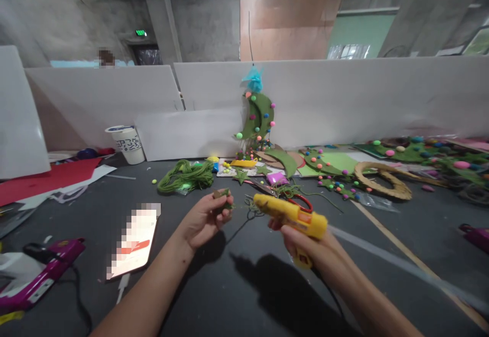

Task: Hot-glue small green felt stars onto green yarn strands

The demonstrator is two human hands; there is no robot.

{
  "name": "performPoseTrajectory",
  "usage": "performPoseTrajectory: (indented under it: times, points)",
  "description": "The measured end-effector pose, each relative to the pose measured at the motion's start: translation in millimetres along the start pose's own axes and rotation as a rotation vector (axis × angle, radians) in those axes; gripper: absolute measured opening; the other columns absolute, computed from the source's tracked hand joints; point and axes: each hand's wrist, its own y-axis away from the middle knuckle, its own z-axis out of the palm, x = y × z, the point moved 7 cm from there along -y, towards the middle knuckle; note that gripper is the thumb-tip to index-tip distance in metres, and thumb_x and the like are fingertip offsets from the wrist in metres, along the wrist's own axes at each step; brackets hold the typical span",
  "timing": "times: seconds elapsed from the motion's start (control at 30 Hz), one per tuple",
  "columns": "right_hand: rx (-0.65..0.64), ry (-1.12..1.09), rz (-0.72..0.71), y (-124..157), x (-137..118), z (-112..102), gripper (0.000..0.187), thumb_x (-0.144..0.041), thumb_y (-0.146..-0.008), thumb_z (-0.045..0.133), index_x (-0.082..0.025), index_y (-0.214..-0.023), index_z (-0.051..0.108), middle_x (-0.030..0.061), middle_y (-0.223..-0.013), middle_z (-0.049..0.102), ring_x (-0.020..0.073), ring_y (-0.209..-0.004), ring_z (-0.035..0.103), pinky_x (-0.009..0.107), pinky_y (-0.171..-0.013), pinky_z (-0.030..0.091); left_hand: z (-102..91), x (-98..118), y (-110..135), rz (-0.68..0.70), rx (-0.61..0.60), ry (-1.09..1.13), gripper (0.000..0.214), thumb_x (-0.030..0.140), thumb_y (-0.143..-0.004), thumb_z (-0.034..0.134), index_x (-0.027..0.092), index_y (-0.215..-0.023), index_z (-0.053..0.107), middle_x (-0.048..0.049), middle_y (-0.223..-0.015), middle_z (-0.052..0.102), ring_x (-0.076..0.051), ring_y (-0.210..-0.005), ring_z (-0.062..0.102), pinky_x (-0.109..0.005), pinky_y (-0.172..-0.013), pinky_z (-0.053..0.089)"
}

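Note:
My right hand [301, 243] is wrapped round the handle of a yellow hot glue gun [286, 212], its nozzle pointing left. To the left of that nozzle, my left hand [208, 217] pinches a small green felt piece [225, 197], partly hidden by the fingers. A gap separates the nozzle from the felt piece. Behind the glue gun lie red-handled scissors [304, 203] and loose green yarn [288, 190]. A skein of green yarn [185, 175] rests beyond my left hand, with green felt stars [240, 175] to its right.
A lit phone [133, 245] with a cable lies left of my left arm, near a purple power strip [42, 276]. A white cup [127, 146] stands at the back. Pom-pom-covered felt crescents [260, 115] and a straw ring [382, 179] are farther off. White partitions [324, 97] border the table.

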Motion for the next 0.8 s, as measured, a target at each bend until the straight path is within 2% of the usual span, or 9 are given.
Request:
performPoseTrajectory:
  times: [0.1, 0.2, 0.37, 0.6, 0.8]
  points:
    - [0.011, -0.286, -0.01, 3, -1, -1, 0.033, -0.048, -0.079, 0.05, -0.018, -0.085, 0.061, 0.005, -0.073, 0.06, 0.0141, -0.057, 0.048, 0.028, -0.055, 0.039, 23.7, -8, 8, -0.019, -0.208, 0.019, 0.016, 0.014, -0.067, 0.07, 0.011, -0.074, 0.056, 0.0012, -0.066, 0.05, -0.001, -0.048, 0.045, -0.009, -0.041, 0.033]
    - [-0.005, -0.351, -0.032, 4, -2, 4, 0.033, -0.048, -0.078, 0.051, -0.017, -0.073, 0.059, 0.0064, -0.075, 0.062, 0.0156, -0.063, 0.051, 0.029, -0.062, 0.041, 36.2, -11, 14, -0.004, -0.317, 0.024, 0.02, 0.018, -0.065, 0.071, 0.012, -0.069, 0.052, 0.0031, -0.06, 0.045, 0.0, -0.043, 0.039, -0.01, -0.04, 0.031]
    - [-0.033, -0.341, 0.071, 6, 6, 11, 0.034, -0.049, -0.077, 0.052, -0.016, -0.067, 0.057, 0.0046, -0.066, 0.06, 0.0146, -0.063, 0.051, 0.027, -0.061, 0.039, 38.7, -13, 15, -0.017, -0.339, 0.034, 0.024, 0.02, -0.062, 0.073, 0.013, -0.067, 0.051, 0.0044, -0.054, 0.042, -0.001, -0.04, 0.035, -0.009, -0.038, 0.03]
    - [-0.054, -0.332, 0.078, 5, 5, 13, 0.037, -0.05, -0.075, 0.053, -0.016, -0.061, 0.055, 0.0018, -0.06, 0.055, 0.0125, -0.058, 0.048, 0.026, -0.058, 0.038, 40.9, -17, 17, -0.041, -0.352, 0.057, 0.018, 0.016, -0.063, 0.072, 0.012, -0.068, 0.055, 0.0024, -0.054, 0.047, -0.001, -0.04, 0.039, -0.01, -0.038, 0.031]
    - [-0.044, -0.223, 0.173, 7, 11, 13, 0.041, -0.055, -0.075, 0.049, -0.017, -0.061, 0.057, 0.0019, -0.061, 0.052, 0.0126, -0.057, 0.045, 0.022, -0.045, 0.03, 38.4, -17, 15, -0.035, -0.375, 0.05, 0.015, 0.015, -0.066, 0.07, 0.012, -0.069, 0.056, 0.0014, -0.055, 0.05, -0.002, -0.041, 0.042, -0.011, -0.038, 0.029]
